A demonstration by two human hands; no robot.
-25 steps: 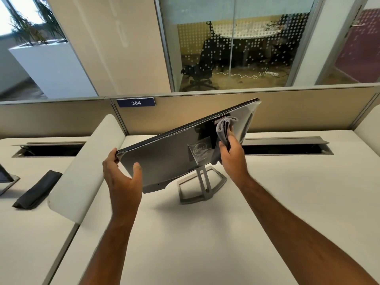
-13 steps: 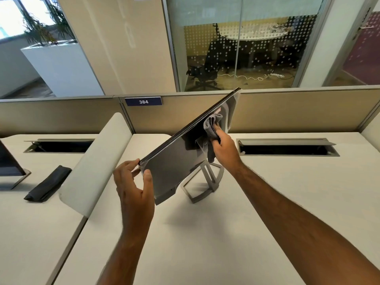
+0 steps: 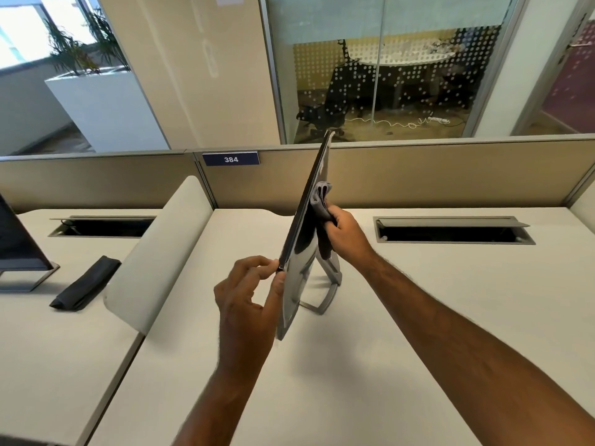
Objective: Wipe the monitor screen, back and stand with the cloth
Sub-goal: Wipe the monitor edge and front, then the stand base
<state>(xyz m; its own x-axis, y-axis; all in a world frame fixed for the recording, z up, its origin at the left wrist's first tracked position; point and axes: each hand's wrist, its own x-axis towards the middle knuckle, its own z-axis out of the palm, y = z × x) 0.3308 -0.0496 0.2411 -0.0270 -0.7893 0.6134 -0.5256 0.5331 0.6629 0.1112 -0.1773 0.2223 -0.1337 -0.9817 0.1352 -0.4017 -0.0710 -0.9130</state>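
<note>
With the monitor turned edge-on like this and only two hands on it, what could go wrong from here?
1. The left hand only pinches the monitor at its near edge, so the panel could slip or swing.
2. The right hand presses the cloth against the back; a hard push might tip it, since the stand looks partly lifted, though I cannot tell for sure.
3. Fingers on the edge may leave new smudges.

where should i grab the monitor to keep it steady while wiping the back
Grip the monitor by its near bottom corner, coming from the left, as the left hand does: the panel stands edge-on, so a thin rim faces you. This leaves the back free for the cloth in the right hand.
</note>
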